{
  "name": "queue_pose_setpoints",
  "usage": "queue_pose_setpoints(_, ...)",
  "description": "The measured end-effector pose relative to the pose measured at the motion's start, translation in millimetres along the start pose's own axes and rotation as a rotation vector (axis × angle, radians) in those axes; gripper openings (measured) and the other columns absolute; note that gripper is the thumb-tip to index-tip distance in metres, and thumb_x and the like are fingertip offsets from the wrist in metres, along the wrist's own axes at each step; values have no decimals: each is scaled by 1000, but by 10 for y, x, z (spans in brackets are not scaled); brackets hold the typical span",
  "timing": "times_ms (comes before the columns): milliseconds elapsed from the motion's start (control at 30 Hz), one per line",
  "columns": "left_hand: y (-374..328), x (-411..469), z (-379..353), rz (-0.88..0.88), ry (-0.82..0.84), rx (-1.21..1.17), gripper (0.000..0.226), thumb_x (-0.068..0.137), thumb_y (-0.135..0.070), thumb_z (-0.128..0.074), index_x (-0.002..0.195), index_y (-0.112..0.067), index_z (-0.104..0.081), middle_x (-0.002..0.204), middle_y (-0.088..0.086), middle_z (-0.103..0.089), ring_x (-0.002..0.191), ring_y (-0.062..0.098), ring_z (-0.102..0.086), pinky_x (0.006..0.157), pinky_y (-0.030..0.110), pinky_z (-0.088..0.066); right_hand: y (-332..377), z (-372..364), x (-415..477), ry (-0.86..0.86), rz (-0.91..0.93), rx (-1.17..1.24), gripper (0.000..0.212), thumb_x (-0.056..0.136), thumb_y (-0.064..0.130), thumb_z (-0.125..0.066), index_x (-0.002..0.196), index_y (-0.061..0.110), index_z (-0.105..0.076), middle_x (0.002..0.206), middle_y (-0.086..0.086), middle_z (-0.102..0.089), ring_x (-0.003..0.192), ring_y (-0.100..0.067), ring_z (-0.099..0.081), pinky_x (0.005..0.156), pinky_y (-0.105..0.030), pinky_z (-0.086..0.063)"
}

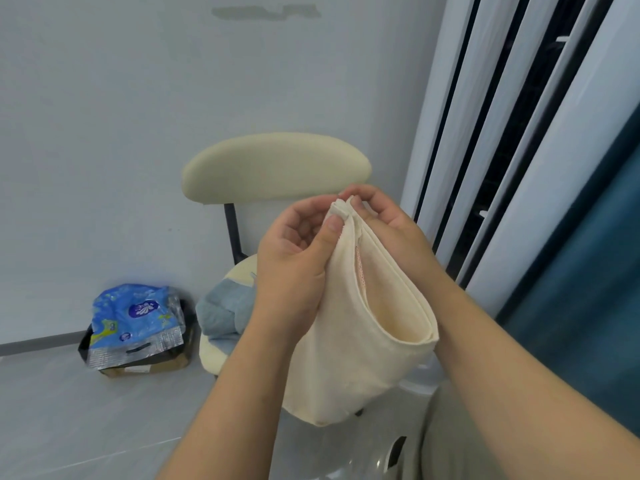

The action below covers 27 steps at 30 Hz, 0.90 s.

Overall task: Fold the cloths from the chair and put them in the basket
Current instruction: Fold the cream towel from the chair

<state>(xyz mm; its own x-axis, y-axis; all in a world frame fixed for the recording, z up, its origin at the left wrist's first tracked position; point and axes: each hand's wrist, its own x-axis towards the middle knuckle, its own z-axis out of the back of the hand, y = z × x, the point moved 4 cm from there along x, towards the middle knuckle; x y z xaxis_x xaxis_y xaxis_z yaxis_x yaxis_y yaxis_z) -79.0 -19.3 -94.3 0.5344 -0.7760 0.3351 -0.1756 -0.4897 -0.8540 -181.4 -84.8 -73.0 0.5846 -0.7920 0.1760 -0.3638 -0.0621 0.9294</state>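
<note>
A cream cloth (349, 348) hangs doubled over in front of me, above the chair. My left hand (294, 258) pinches its top corners between thumb and fingers. My right hand (384, 216) grips the same top edge from the right side, fingertips touching the left hand's. Behind and below stands a cream chair (273, 168) with a padded backrest. A blue-grey cloth (225, 310) lies crumpled on its seat, partly hidden by my left forearm. No basket is identifiable in view.
On the floor left of the chair sits a cardboard box with a black liner and a blue plastic wrapper (135, 320) on top. A tall white unit (491, 140) with dark slots stands on the right, beside a teal curtain (595, 271). A pale wall is behind.
</note>
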Motion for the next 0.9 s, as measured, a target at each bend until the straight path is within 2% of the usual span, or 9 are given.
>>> queue_pose_setpoints(233,40,8,46,4,-40,101,12,97,-20,-69,108,-16,-71,107,2,-76,102,20,-71,84,32,-57,-35,-29,16,8,15,-3,8,104,21,-56,104,19,-64,98,-10,-66,77,-20,-64,75,-32,-56)
queue_pose_setpoints(300,56,6,26,40,9,148,22,100,-28,-65,119,-19,-70,112,0,-76,106,17,-72,89,34,-58,-21,-22,30,-5,19,-20,6,103,22,-58,107,20,-62,99,-11,-66,79,-22,-64,77,-35,-55)
queue_pose_setpoints(400,75,10,33,44,66,251,29,104,-36,-57,128,-24,-68,117,-3,-75,110,13,-70,96,37,-56,-15,-6,47,-17,12,-47,13,101,22,-61,111,15,-57,100,-13,-67,78,-20,-66,73,-31,-57)
queue_pose_setpoints(500,101,17,41,14,82,357,26,105,-41,-53,122,-30,-70,120,-2,-71,112,11,-68,100,39,-54,-19,29,58,-20,-10,-75,15,101,21,-62,111,13,-54,98,-14,-66,78,-21,-66,71,-30,-57)
queue_pose_setpoints(600,127,13,30,31,70,353,23,106,-35,-53,114,-20,-68,111,1,-73,98,7,-70,86,27,-55,-13,84,70,-28,-7,-133,11,100,20,-63,103,14,-53,90,-9,-67,70,-15,-66,66,-27,-56)
queue_pose_setpoints(667,136,16,30,29,55,344,20,105,-31,-55,110,-15,-66,102,3,-74,90,8,-70,81,27,-56,4,122,78,-36,1,-199,11,100,20,-63,102,15,-53,85,-4,-66,65,-12,-64,63,-25,-54)
queue_pose_setpoints(733,142,18,31,-1,43,353,19,104,-29,-57,106,-13,-66,99,6,-73,87,11,-68,82,32,-56,56,176,94,-40,42,-318,12,100,22,-64,102,15,-55,82,0,-61,64,-10,-60,64,-26,-51)
queue_pose_setpoints(833,157,25,30,-43,26,331,17,103,-26,-61,102,-10,-66,90,4,-69,82,10,-63,78,31,-53,188,277,86,-30,144,-556,14,99,33,-66,93,20,-63,83,8,-61,68,-6,-57,71,-30,-47)
queue_pose_setpoints(900,166,38,29,-63,28,319,15,102,-25,-63,99,-11,-66,88,0,-68,80,10,-61,75,30,-51,239,346,41,-7,182,-722,23,99,38,-65,90,17,-66,89,4,-68,77,-10,-62,79,-33,-51)
